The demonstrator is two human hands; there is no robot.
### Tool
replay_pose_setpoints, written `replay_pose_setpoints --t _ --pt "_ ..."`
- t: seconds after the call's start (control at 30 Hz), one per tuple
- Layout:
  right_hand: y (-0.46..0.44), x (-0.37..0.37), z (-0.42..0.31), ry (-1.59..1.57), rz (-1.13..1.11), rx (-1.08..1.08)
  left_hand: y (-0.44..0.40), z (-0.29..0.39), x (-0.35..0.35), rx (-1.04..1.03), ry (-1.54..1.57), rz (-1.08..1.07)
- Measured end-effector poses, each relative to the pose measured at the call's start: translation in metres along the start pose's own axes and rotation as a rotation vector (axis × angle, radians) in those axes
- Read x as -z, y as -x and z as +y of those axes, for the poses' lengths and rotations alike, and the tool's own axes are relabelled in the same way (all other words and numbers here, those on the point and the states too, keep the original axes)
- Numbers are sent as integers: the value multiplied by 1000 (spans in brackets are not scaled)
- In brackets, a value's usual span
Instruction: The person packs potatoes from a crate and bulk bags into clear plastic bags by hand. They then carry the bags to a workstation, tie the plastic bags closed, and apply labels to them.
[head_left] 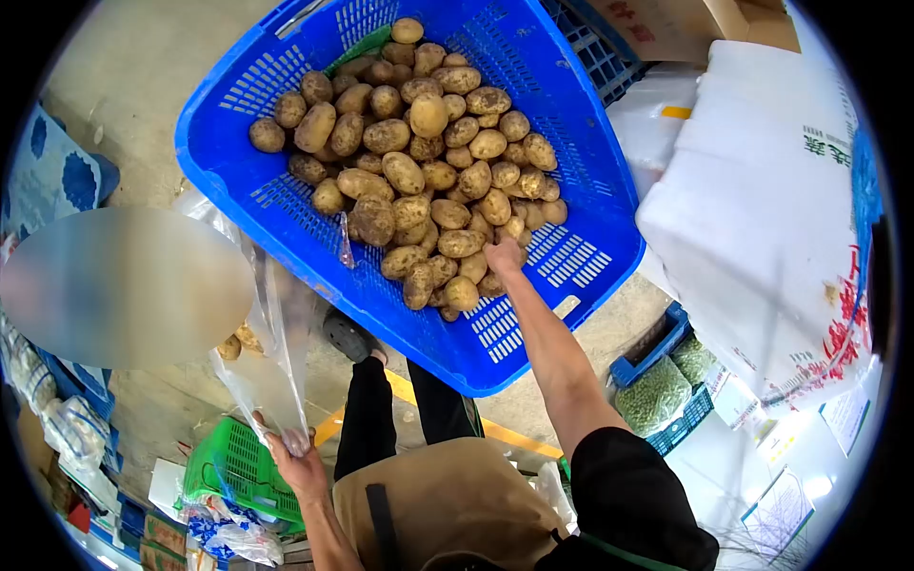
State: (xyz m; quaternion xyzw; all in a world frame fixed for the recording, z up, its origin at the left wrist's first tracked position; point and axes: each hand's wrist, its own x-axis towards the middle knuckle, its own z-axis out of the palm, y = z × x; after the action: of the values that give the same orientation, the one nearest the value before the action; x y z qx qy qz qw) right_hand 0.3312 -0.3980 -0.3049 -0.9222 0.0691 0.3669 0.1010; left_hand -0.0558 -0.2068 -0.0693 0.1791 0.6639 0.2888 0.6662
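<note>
A large blue plastic basket [214, 143] holds a heap of brown, dirt-marked potatoes [404, 173]. My right hand [505, 254] reaches over the basket's near side and its fingers are closed at the lower right edge of the heap, around something partly hidden, at a potato. At the lower left, my left hand [297, 462] grips the edge of a clear plastic bag [271, 366]. A few potatoes [238, 343] show inside the bag.
A green basket [238, 476] with bagged items stands at lower left. White foam boxes [752, 219] are stacked on the right, above bags of green peas [655, 395] in a blue crate. A blurred oval covers the left side. A cardboard box [666, 27] is at top right.
</note>
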Motion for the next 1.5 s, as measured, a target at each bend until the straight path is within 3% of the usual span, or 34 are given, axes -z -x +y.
replay_pose_setpoints --t 0.03,0.17,0.27,0.37,0.47,0.57,0.6,0.7,0.73,0.83,0.9,0.97,1.03,1.1,1.17,1.2,1.27,1.33,1.37,1.4,1.5 --pt "-4 -3 3 24 -36 -44 -2 -2 1 1 -3 -28" --pt "-12 -23 22 59 -46 124 -3 -4 8 5 -39 -98" --pt "8 -18 -1 21 -151 -36 -5 -5 10 8 -46 -112" --pt "-18 -48 23 -10 -70 -35 -7 -6 5 12 -57 -97" --pt "-46 -34 34 -131 -132 73 -2 -6 4 21 -83 -52" --pt "-67 -32 12 167 -285 -183 -1 -8 -3 42 -98 10" --pt "-64 -32 12 90 -254 -233 0 -7 -5 56 -102 31" --pt "-19 -26 -3 22 151 40 -1 -10 7 36 -79 -64" --pt "-10 -22 -3 -177 180 161 -1 -6 4 32 -66 -59" --pt "37 14 -23 -815 -70 19 3 -2 -2 29 -40 -55" --pt "93 44 -50 -983 -145 187 1 -3 1 37 -47 -80" --pt "146 42 -64 -966 -243 258 4 -4 -3 29 -61 -64" --pt "212 56 -110 -899 -470 502 5 -3 -4 16 -63 -58" --pt "255 31 -135 -856 -557 692 5 -1 -1 1 -53 -56" --pt "272 21 -144 -559 -682 922 5 2 -1 -6 -64 -34" --pt "272 27 -145 -578 -593 996 4 3 0 -10 -71 -24" --pt "238 22 -122 -487 -210 965 2 5 3 -21 -74 -43" --pt "177 28 -91 -501 -3 470 2 3 7 -21 -75 -36" --pt "130 15 -65 -421 249 519 0 1 8 -18 -76 -26" --pt "87 3 -35 -309 250 493 -1 -1 8 -14 -76 -18" --pt "-10 -42 40 -88 -26 416 2 -4 2 -2 -53 -22"
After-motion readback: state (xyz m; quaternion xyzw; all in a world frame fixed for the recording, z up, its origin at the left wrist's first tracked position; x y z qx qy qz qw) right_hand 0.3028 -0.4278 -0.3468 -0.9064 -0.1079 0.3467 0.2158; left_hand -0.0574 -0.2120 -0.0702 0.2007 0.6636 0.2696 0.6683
